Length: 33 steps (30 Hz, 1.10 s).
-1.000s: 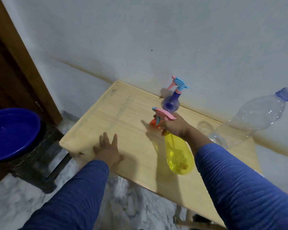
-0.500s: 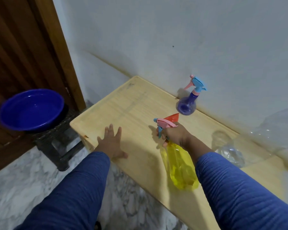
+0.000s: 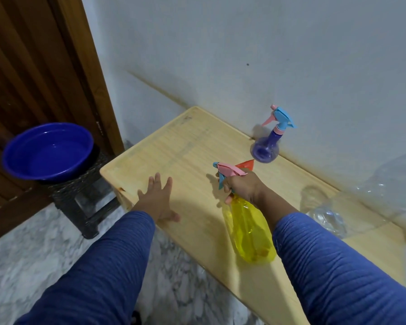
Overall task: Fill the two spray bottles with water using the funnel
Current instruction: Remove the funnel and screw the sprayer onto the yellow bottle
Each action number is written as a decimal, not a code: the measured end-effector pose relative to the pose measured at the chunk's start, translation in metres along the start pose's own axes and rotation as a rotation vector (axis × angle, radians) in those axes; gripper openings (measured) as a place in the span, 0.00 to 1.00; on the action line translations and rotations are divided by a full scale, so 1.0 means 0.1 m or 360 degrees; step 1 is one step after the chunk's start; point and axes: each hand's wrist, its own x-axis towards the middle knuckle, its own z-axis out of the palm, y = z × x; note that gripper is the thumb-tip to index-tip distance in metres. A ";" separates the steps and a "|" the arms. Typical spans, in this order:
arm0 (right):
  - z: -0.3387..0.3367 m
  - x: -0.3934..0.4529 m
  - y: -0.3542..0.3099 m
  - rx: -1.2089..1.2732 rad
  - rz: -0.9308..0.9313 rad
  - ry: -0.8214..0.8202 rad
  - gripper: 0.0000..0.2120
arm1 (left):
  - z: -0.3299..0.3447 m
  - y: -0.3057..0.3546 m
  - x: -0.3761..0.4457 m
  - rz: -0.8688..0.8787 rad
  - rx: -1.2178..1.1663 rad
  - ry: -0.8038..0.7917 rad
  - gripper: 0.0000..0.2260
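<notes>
My right hand (image 3: pixel 240 186) grips the neck of a yellow spray bottle (image 3: pixel 250 233) with a pink and blue trigger head; the bottle stands on the wooden table (image 3: pixel 185 151). Behind that hand a red funnel (image 3: pixel 245 164) shows only partly. A purple spray bottle (image 3: pixel 266 150) with a blue and pink head stands at the back by the wall. My left hand (image 3: pixel 158 198) rests flat, fingers spread, on the table near its front left edge. A large clear plastic bottle (image 3: pixel 361 198) lies at the right, blurred.
A blue basin (image 3: pixel 48 152) holding water sits on a dark wicker stool (image 3: pixel 85 200) left of the table, before a wooden door (image 3: pixel 33 66). The white wall runs along the table's far side. Marble floor lies below the near edge.
The view has swung left, bringing the basin and door further in. My right hand still holds the yellow bottle; the red funnel shows more behind it. My left hand stays on the table.
</notes>
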 end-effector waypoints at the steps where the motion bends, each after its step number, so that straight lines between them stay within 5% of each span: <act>1: -0.01 -0.01 -0.01 -0.0001 -0.0018 0.0009 0.17 | 0.00 0.00 0.00 0.0000 -0.0002 0.0002 0.54; 9: -0.15 -0.19 -0.14 0.0460 -0.0412 0.0283 0.17 | -0.01 0.07 -0.08 0.0169 -0.0177 0.0080 0.49; 14: -0.23 -0.26 -0.29 0.0776 -0.0636 0.0392 0.16 | -0.25 0.40 -0.45 0.0698 -0.1097 0.0110 0.44; 17: -0.27 -0.28 -0.40 0.0798 -0.0712 0.0371 0.19 | -0.43 0.57 -0.55 0.0851 -0.1230 0.0160 0.45; 25: -0.37 -0.31 -0.63 0.0917 -0.0850 0.0507 0.15 | -0.70 0.79 -0.66 0.0869 -0.1343 0.0425 0.37; 33: -0.23 -0.03 -0.54 0.0503 -0.0874 0.0772 0.27 | -1.01 1.03 -0.54 0.0740 -0.1378 0.0856 0.35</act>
